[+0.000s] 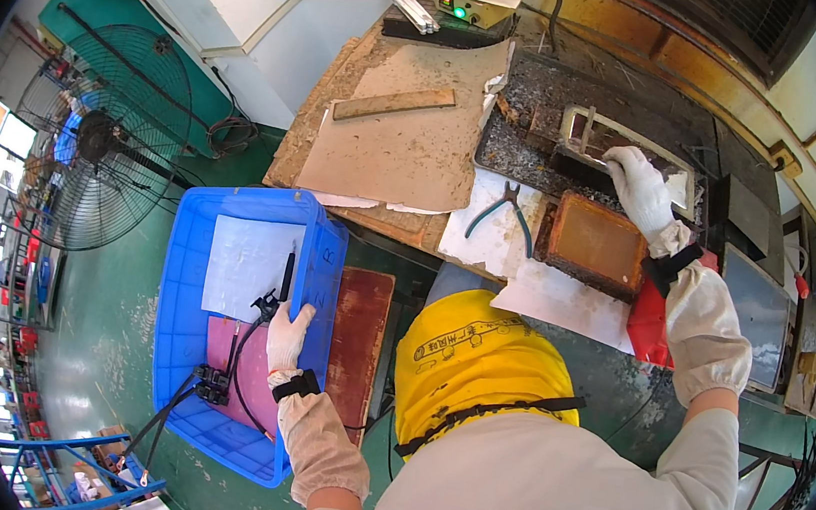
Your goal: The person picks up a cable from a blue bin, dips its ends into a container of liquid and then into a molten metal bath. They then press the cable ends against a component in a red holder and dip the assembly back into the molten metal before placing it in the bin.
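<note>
In a white glove, my left hand [287,340] is at the right wall of a blue plastic crate [180,330]. Its fingers close on a black cabled part [266,305], though the grip is partly hidden. A second black part with cables [211,384] lies lower in the crate, by a pink sheet [255,364] and a white sheet [241,261]. My right hand [641,189], gloved too, is bent over a rectangular metal-framed trough [679,188] on the bench. Its fingers are pinched together beside a thin upright strip [589,125]; what they hold is unclear.
Blue-handled pliers [506,216] and an orange-brown rectangular block [595,244] lie near the bench's front edge. Left of the trough are cardboard [393,163] and a wooden strip [395,104]. A control box [471,10] stands behind. A large fan [95,134] is at left.
</note>
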Demonstrator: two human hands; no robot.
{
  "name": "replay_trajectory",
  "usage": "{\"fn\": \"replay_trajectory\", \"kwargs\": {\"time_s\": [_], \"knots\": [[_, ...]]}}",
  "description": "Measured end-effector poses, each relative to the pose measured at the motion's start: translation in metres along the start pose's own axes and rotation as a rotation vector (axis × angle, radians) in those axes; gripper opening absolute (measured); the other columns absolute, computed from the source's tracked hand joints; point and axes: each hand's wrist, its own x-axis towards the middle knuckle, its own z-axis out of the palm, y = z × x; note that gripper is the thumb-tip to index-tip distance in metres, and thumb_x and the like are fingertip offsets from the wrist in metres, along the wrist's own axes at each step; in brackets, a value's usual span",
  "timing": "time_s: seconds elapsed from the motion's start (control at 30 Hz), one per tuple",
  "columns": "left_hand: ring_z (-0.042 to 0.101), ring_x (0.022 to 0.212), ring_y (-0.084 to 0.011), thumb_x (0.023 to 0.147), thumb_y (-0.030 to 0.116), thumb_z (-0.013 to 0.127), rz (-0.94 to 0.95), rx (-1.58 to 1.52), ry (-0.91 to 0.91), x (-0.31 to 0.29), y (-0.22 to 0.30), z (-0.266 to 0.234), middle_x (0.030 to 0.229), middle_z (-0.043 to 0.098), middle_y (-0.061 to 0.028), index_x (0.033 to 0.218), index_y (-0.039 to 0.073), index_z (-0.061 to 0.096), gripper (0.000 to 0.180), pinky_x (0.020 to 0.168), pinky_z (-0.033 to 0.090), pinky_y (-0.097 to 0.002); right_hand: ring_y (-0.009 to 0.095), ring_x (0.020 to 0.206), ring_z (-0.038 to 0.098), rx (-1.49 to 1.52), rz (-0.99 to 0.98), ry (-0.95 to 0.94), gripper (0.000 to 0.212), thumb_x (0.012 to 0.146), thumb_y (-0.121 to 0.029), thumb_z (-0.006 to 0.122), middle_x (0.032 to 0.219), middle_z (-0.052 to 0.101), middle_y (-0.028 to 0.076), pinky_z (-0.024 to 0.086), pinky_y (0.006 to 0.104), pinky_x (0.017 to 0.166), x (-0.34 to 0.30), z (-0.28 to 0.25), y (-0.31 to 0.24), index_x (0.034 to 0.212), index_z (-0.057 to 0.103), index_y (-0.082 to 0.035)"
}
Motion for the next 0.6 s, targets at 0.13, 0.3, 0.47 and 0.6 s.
{"fn": "replay_trajectory", "kwargs": {"time_s": [0.13, 0.3, 0.47, 0.6], "knots": [[0.055, 0.064, -0.0148, 0.077, 0.031, 0.063, -0.010, -0.021, -0.010, 0.004, -0.005, 0.001, 0.075, 0.060, -0.0066, 0.104, 0.000, 0.059, 0.041, 0.062, 0.044, -0.0296, 0.035, 0.083, 0.059, 0.003, 0.000, 0.004, 0.012, 0.087, -0.016, 0.053, 0.094, 0.058, 0.014, 0.049, 0.0405, 0.069, 0.001, -0.001, -0.003, 0.096, 0.056, -0.009], [0.055, 0.064, -0.0149, 0.077, 0.031, 0.063, -0.002, -0.023, -0.001, 0.003, -0.006, 0.002, 0.075, 0.061, -0.0069, 0.104, 0.000, 0.059, 0.042, 0.062, 0.044, -0.0295, 0.035, 0.087, 0.057, 0.048, 0.001, 0.018, 0.012, 0.085, -0.009, 0.053, 0.095, 0.057, 0.014, 0.047, 0.0390, 0.072, 0.003, -0.005, -0.009, 0.096, 0.056, -0.007], [0.054, 0.062, -0.0147, 0.077, 0.031, 0.063, 0.015, -0.016, 0.030, 0.001, -0.003, 0.002, 0.072, 0.059, -0.0058, 0.102, 0.001, 0.060, 0.040, 0.060, 0.043, -0.0294, 0.035, 0.086, 0.058, 0.002, -0.046, 0.024, 0.013, 0.086, -0.012, 0.052, 0.097, 0.058, 0.013, 0.049, 0.0404, 0.071, 0.006, -0.001, -0.001, 0.099, 0.056, -0.010], [0.054, 0.061, -0.0139, 0.077, 0.032, 0.063, -0.003, -0.049, 0.018, 0.001, -0.002, 0.003, 0.069, 0.058, -0.0048, 0.100, 0.001, 0.060, 0.038, 0.059, 0.043, -0.0291, 0.034, 0.087, 0.058, 0.011, -0.068, -0.010, 0.015, 0.085, -0.010, 0.052, 0.099, 0.057, 0.012, 0.049, 0.0400, 0.071, 0.004, 0.005, 0.005, 0.100, 0.055, -0.011]]}}
